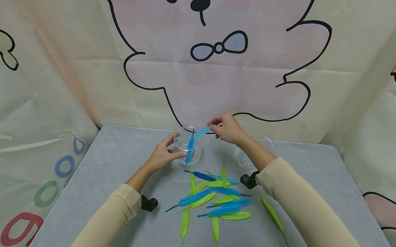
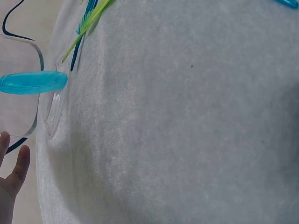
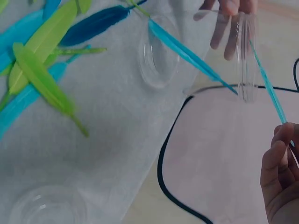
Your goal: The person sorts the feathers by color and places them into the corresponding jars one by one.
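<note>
On the far part of the table stands a clear plastic cup (image 1: 180, 143), and my left hand (image 1: 161, 155) holds its side, thumb at the front. One blue feather (image 1: 189, 150) stands inside, its quill end near the rim. My right hand (image 1: 229, 130) pinches a light blue feather (image 1: 202, 131) by one end, above and right of the cup. The far end of this feather (image 3: 266, 79) overlaps the cup's rim in the right wrist view. Fingers of my left hand (image 2: 11, 177) show beside the cup in the left wrist view.
Several green and blue feathers (image 1: 224, 211) lie in a loose pile in the middle of the table (image 1: 124, 146). A lone green feather (image 1: 273, 215) lies to the right. Partly behind my right forearm stands a second clear cup (image 1: 267, 141). A printed cloth hangs behind the table.
</note>
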{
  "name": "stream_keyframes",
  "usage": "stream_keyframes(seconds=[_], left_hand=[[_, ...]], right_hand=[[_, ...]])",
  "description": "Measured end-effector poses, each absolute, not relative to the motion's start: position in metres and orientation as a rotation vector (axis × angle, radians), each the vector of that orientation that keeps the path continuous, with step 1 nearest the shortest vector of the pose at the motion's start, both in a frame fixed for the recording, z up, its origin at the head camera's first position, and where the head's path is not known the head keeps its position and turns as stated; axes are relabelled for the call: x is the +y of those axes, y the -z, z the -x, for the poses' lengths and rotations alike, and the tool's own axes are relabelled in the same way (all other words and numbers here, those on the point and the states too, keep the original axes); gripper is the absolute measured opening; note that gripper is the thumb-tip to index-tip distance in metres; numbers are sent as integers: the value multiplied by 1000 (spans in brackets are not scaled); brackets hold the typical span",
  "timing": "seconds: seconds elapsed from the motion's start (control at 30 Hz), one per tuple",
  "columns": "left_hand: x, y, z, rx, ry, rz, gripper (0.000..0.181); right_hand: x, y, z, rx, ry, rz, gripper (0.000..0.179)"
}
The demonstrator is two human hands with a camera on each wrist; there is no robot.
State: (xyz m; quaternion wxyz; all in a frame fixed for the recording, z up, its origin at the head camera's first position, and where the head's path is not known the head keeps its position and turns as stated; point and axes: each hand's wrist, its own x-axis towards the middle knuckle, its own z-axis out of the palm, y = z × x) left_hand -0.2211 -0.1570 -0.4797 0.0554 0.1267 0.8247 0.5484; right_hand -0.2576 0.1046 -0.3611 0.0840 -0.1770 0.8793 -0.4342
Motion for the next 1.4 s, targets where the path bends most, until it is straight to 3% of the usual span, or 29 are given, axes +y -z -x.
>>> stream_keyframes(seconds=[0.33,0.73,1.03,1.4], left_hand=[[-155,475,219,2472,-1674,-364,92],[-149,436,201,2469,-1678,-395,85],[-157,477,224,2512,-1652,-374,93],[-158,478,223,2516,-1644,-390,93]], right_hand=[[88,368,255,2654,1241,549,14],[92,373,254,2613,1240,620,15],[109,377,245,2575,1256,616,13],[138,386,216,2487,1220,617,16]])
